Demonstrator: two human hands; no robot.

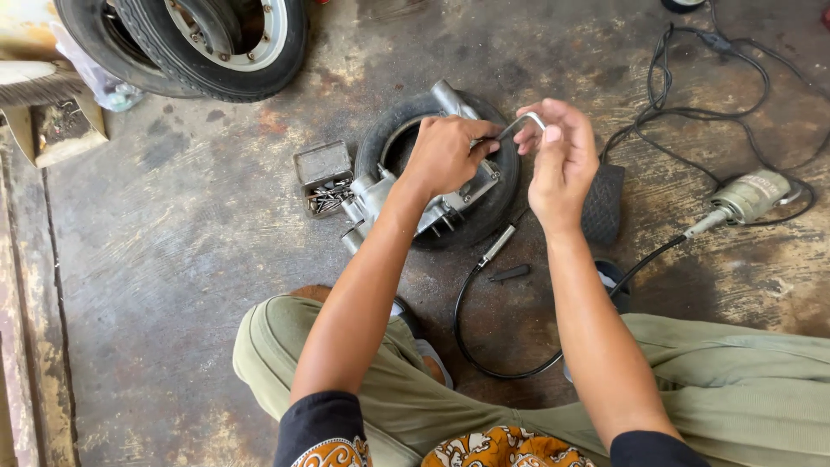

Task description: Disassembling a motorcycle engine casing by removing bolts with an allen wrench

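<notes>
I sit on a stained concrete floor with a small black tyre (406, 121) lying flat in front of me. A grey metal engine part (380, 195) rests on top of it. My left hand (445, 156) presses down on that part near its upper right side. My right hand (560, 160) grips a bent metal tool (526, 124), a thin L-shaped key, whose tip reaches toward my left fingers. The two hands nearly touch above the tyre's right rim.
A small metal box of screws (322, 173) stands left of the tyre. A flexible shaft (484, 285) runs to a grey electric motor (748, 197) with black cables at right. A larger wheel (207, 39) lies at top left, a black rubber piece (603, 203) beside my right wrist.
</notes>
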